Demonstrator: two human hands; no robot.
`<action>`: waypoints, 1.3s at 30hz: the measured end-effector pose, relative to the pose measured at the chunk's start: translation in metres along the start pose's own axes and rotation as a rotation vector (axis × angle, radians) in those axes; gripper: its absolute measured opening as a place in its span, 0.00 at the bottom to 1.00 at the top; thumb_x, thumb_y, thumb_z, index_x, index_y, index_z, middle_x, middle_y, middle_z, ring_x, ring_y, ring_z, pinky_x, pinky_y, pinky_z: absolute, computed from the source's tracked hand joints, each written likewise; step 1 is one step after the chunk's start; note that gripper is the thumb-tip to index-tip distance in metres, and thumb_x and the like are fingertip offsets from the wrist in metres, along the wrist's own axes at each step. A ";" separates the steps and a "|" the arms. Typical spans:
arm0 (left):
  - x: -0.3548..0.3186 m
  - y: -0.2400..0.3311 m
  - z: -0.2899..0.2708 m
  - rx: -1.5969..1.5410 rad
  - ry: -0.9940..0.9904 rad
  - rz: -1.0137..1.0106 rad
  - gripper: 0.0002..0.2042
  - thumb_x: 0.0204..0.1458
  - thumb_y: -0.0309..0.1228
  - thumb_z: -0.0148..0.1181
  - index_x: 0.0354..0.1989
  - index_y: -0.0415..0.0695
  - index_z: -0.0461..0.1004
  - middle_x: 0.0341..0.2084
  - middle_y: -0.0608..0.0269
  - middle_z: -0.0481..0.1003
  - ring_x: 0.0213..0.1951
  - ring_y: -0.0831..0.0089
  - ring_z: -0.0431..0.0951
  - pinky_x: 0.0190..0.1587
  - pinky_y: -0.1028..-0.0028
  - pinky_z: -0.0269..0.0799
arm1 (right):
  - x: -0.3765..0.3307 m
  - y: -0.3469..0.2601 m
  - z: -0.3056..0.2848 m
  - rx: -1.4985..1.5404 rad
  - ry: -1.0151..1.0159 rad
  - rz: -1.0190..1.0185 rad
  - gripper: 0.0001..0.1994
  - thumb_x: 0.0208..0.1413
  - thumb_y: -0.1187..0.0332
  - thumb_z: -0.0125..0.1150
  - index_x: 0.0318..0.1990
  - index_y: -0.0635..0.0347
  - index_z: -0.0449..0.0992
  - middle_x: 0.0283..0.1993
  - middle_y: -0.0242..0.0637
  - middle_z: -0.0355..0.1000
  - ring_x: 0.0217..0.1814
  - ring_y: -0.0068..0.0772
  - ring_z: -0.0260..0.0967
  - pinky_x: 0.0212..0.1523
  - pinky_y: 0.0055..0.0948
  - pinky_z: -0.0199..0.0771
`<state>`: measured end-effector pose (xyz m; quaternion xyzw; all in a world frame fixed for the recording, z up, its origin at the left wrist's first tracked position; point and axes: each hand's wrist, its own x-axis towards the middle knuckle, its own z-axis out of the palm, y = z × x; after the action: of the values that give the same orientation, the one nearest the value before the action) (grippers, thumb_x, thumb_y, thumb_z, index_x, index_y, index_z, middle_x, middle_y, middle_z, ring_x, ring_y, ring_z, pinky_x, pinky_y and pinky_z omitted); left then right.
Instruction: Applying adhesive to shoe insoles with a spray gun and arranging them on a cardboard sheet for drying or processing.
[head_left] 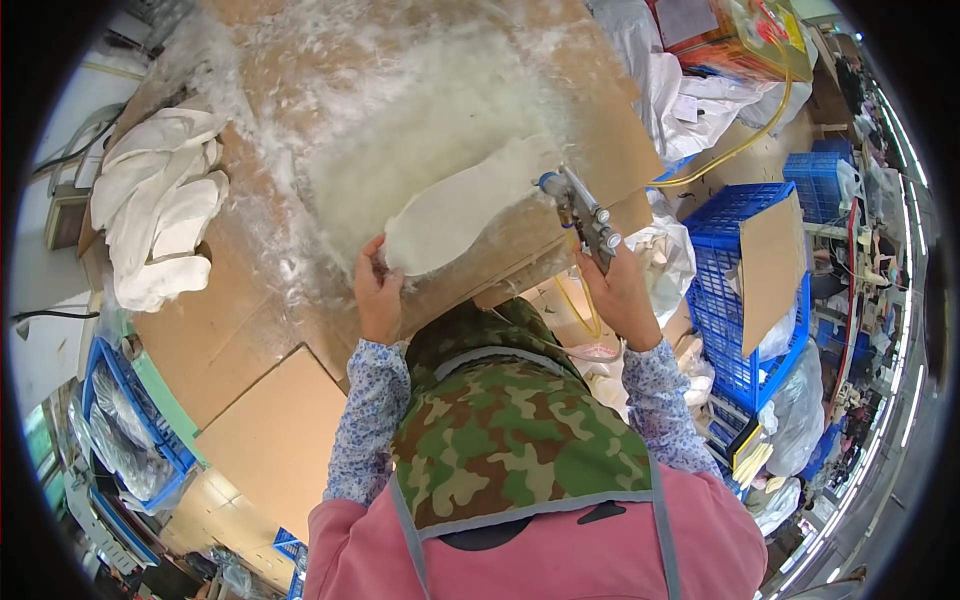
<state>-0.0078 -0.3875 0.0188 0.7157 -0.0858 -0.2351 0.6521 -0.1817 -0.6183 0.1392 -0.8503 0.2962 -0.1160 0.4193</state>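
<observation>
My left hand pinches the near left end of a long white insole, thumb on top. The insole lies slanted over the cardboard work surface, its far end toward the right. In my right hand is a metal spray gun with a blue front part, fingers wrapped round its grip. The gun's nozzle points left, close to the insole's far right end. Whether spray is coming out, I cannot tell. White fluffy residue coats the cardboard around and beyond the insole.
Stacked white insoles lie at the left of the cardboard. A yellow hose curves at the upper right. Blue crates with a cardboard sheet stand at my right. Another blue crate holding plastic bags is at lower left.
</observation>
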 end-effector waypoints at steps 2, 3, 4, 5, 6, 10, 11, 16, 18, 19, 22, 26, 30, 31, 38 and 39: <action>0.000 0.001 0.000 -0.017 -0.014 -0.002 0.23 0.48 0.14 0.48 0.56 0.38 0.63 0.42 0.64 0.67 0.43 0.76 0.68 0.48 0.78 0.64 | 0.003 0.005 -0.003 -0.005 0.021 0.011 0.12 0.55 0.74 0.55 0.45 0.66 0.65 0.30 0.52 0.71 0.30 0.51 0.71 0.29 0.36 0.67; 0.000 0.000 -0.001 -0.016 -0.012 -0.003 0.23 0.48 0.14 0.48 0.56 0.38 0.63 0.42 0.64 0.67 0.43 0.76 0.68 0.48 0.78 0.64 | 0.005 0.006 -0.005 -0.010 0.039 0.019 0.12 0.55 0.74 0.55 0.45 0.66 0.65 0.31 0.52 0.71 0.30 0.51 0.71 0.30 0.36 0.68; -0.001 -0.001 -0.001 -0.023 -0.009 -0.004 0.24 0.48 0.14 0.48 0.56 0.38 0.63 0.42 0.64 0.67 0.43 0.76 0.68 0.48 0.78 0.64 | 0.007 0.008 -0.007 -0.008 0.037 0.018 0.12 0.55 0.74 0.55 0.45 0.66 0.65 0.31 0.52 0.71 0.30 0.51 0.71 0.30 0.36 0.68; -0.001 -0.001 -0.002 -0.030 -0.006 -0.006 0.24 0.48 0.14 0.48 0.56 0.38 0.62 0.42 0.64 0.67 0.43 0.76 0.68 0.48 0.78 0.65 | 0.009 0.009 -0.008 -0.019 0.046 0.002 0.11 0.55 0.74 0.55 0.44 0.66 0.65 0.31 0.53 0.71 0.31 0.51 0.71 0.30 0.36 0.68; -0.001 -0.001 -0.002 -0.030 -0.005 -0.007 0.24 0.48 0.14 0.48 0.56 0.38 0.62 0.42 0.64 0.67 0.43 0.76 0.68 0.48 0.78 0.65 | 0.010 0.010 -0.009 -0.029 0.057 -0.013 0.11 0.54 0.74 0.55 0.44 0.67 0.65 0.31 0.53 0.71 0.31 0.52 0.71 0.31 0.36 0.69; -0.004 0.004 -0.002 -0.026 -0.006 -0.008 0.24 0.47 0.15 0.48 0.56 0.38 0.63 0.41 0.64 0.67 0.42 0.77 0.68 0.47 0.78 0.64 | 0.013 0.007 -0.010 -0.060 0.029 0.046 0.11 0.54 0.74 0.55 0.44 0.66 0.65 0.31 0.53 0.71 0.32 0.51 0.71 0.32 0.36 0.69; -0.005 0.005 -0.002 -0.035 -0.001 -0.011 0.23 0.47 0.15 0.48 0.56 0.38 0.63 0.41 0.64 0.67 0.41 0.77 0.68 0.46 0.79 0.65 | 0.012 0.009 -0.009 -0.063 0.036 0.032 0.11 0.54 0.74 0.55 0.44 0.66 0.65 0.31 0.53 0.71 0.31 0.50 0.71 0.32 0.35 0.69; -0.006 0.013 0.001 -0.038 0.011 -0.046 0.23 0.47 0.16 0.48 0.55 0.37 0.64 0.39 0.65 0.67 0.39 0.78 0.67 0.43 0.79 0.64 | 0.002 0.002 0.001 -0.041 0.003 -0.003 0.12 0.54 0.74 0.55 0.45 0.66 0.65 0.30 0.53 0.71 0.30 0.51 0.71 0.30 0.37 0.68; -0.006 0.011 0.002 -0.036 0.023 -0.058 0.23 0.47 0.16 0.49 0.55 0.38 0.64 0.39 0.65 0.67 0.39 0.78 0.67 0.43 0.79 0.64 | -0.003 -0.001 0.005 0.009 -0.127 0.060 0.12 0.55 0.74 0.54 0.46 0.65 0.64 0.29 0.53 0.70 0.29 0.53 0.69 0.29 0.38 0.67; -0.005 0.007 0.003 -0.051 0.028 -0.050 0.23 0.46 0.16 0.49 0.55 0.38 0.64 0.39 0.65 0.68 0.39 0.78 0.67 0.43 0.79 0.64 | -0.004 -0.013 0.004 -0.049 -0.191 0.102 0.14 0.54 0.74 0.55 0.47 0.65 0.64 0.30 0.54 0.70 0.30 0.55 0.69 0.29 0.39 0.66; -0.002 0.010 0.010 -0.055 0.047 -0.028 0.22 0.46 0.16 0.49 0.54 0.38 0.65 0.38 0.65 0.68 0.38 0.78 0.67 0.42 0.79 0.65 | -0.009 -0.012 0.013 0.038 -0.225 0.007 0.14 0.54 0.74 0.55 0.48 0.65 0.64 0.33 0.55 0.70 0.33 0.56 0.69 0.32 0.40 0.66; 0.001 0.015 0.016 -0.112 0.079 -0.070 0.22 0.45 0.16 0.50 0.53 0.38 0.66 0.37 0.65 0.69 0.36 0.78 0.69 0.39 0.79 0.67 | -0.007 -0.030 0.014 0.050 -0.399 -0.009 0.15 0.54 0.74 0.55 0.49 0.64 0.65 0.38 0.55 0.70 0.41 0.57 0.68 0.39 0.41 0.67; -0.002 0.039 0.008 -0.524 0.139 -0.178 0.22 0.44 0.16 0.51 0.51 0.39 0.67 0.35 0.65 0.70 0.34 0.79 0.69 0.36 0.79 0.68 | -0.012 -0.035 0.005 0.055 -0.524 -0.045 0.13 0.53 0.75 0.55 0.47 0.66 0.67 0.38 0.49 0.73 0.34 0.43 0.71 0.33 0.34 0.68; -0.009 0.054 0.003 -0.596 0.170 -0.166 0.22 0.43 0.16 0.51 0.51 0.39 0.68 0.34 0.65 0.70 0.34 0.79 0.69 0.36 0.79 0.68 | -0.016 -0.027 -0.004 -0.007 -0.567 0.095 0.14 0.54 0.76 0.54 0.49 0.65 0.67 0.39 0.46 0.73 0.30 0.34 0.68 0.29 0.29 0.66; -0.118 0.117 -0.061 -0.621 0.442 0.120 0.20 0.48 0.17 0.51 0.53 0.40 0.66 0.41 0.65 0.71 0.43 0.77 0.69 0.49 0.77 0.64 | -0.003 -0.028 -0.033 0.350 -0.398 -0.052 0.24 0.55 0.79 0.47 0.61 0.63 0.60 0.54 0.39 0.67 0.16 0.08 0.47 0.15 0.12 0.47; -0.143 0.115 -0.070 -0.561 0.506 0.128 0.20 0.49 0.17 0.51 0.53 0.40 0.66 0.41 0.65 0.71 0.44 0.76 0.69 0.50 0.77 0.64 | 0.000 -0.035 -0.033 0.310 -0.449 -0.075 0.23 0.56 0.79 0.46 0.61 0.64 0.60 0.53 0.38 0.68 0.15 0.09 0.46 0.15 0.13 0.47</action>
<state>-0.0804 -0.2795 0.1655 0.5381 0.1008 -0.0242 0.8365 -0.1825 -0.6228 0.1875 -0.7906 0.1428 0.0162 0.5952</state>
